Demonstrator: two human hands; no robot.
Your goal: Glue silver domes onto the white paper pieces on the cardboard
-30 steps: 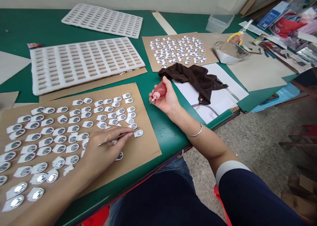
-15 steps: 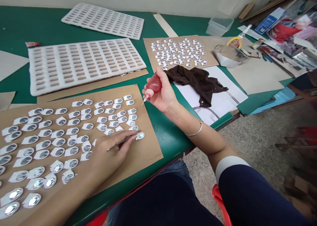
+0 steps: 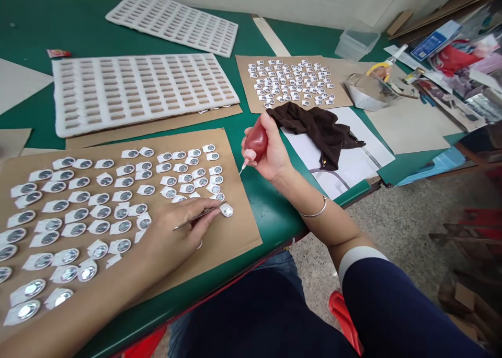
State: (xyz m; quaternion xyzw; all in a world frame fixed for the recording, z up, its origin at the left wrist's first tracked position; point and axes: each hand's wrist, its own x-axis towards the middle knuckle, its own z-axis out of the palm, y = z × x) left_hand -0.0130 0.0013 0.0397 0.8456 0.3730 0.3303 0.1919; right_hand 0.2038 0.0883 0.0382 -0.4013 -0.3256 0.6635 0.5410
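Observation:
My left hand [image 3: 176, 235] is closed on thin metal tweezers [image 3: 195, 220], held low over a brown cardboard sheet [image 3: 231, 243]. The tweezer tips meet a small round silver piece [image 3: 226, 210] with a white paper tab, close to the sheet's right edge. Several rows of similar tabbed pieces [image 3: 100, 227] cover the sheet, partly hidden by my left hand and forearm. Raised beyond the sheet's right edge, my right hand [image 3: 270, 151] wraps round a red squeeze bottle [image 3: 257, 138]. Its pink cap and fine needle nozzle point down and left, clear of the pieces.
Behind the sheet lie two white slotted foam trays [image 3: 145, 91]. A second cardboard [image 3: 251, 93] with small tabbed pieces is at the back. A dark brown cloth [image 3: 314, 127] rests on white paper beside my right hand. Scissors [image 3: 378, 71] and a clear tub [image 3: 356, 41] stand farther right.
The view has shifted slightly, so the table scene sits a bit differently. My right hand still holds the bottle, and my left hand keeps the tweezers at the same silver piece.

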